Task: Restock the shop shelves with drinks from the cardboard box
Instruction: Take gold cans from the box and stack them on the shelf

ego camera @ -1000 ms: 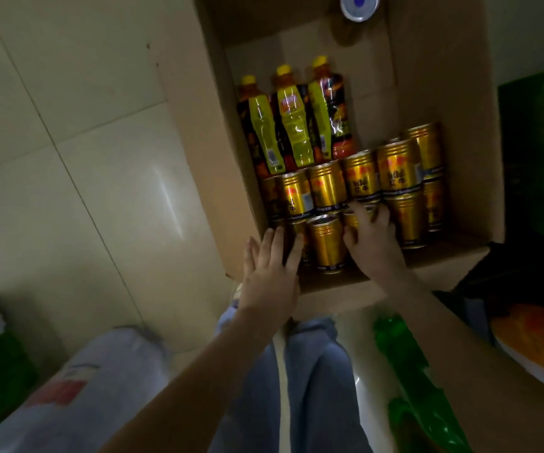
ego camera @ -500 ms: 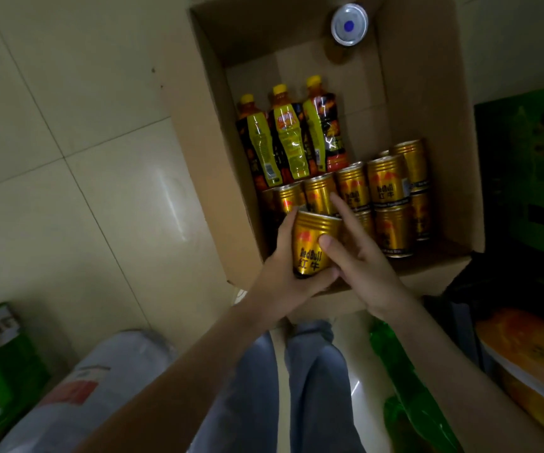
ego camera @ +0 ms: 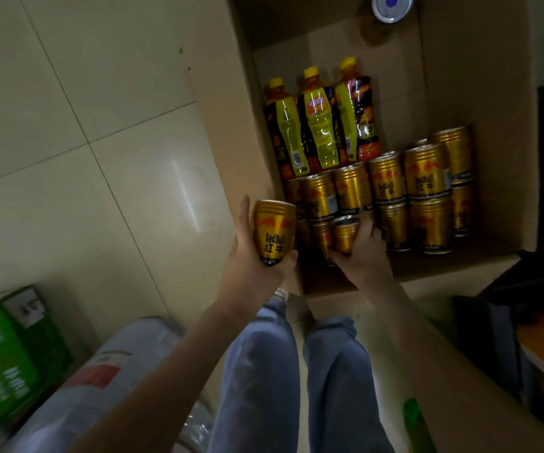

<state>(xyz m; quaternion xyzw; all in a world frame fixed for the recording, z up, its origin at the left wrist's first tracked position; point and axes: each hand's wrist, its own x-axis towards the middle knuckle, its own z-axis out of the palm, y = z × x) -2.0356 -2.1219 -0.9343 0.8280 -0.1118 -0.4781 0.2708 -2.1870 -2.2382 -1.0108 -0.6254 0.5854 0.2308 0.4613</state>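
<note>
Both your hands are in the cardboard box (ego camera: 479,76), which is far from emptied: gold cans fill its near half, three yellow-capped bottles (ego camera: 321,122) lie beyond, and no shelf shows. Your left hand (ego camera: 254,259) curls round a Red Bull can (ego camera: 274,232) lifted over the box's left wall, while your right hand (ego camera: 363,253) closes on another can (ego camera: 345,235) among the rest.

A shop's stock area: at twelve o'clock an open cardboard box (ego camera: 473,93) holds rows of gold cans (ego camera: 426,171) and yellow-capped bottles (ego camera: 318,125); packaged goods (ego camera: 6,358) crowd the tiled floor (ego camera: 84,125) at eight o'clock.
</note>
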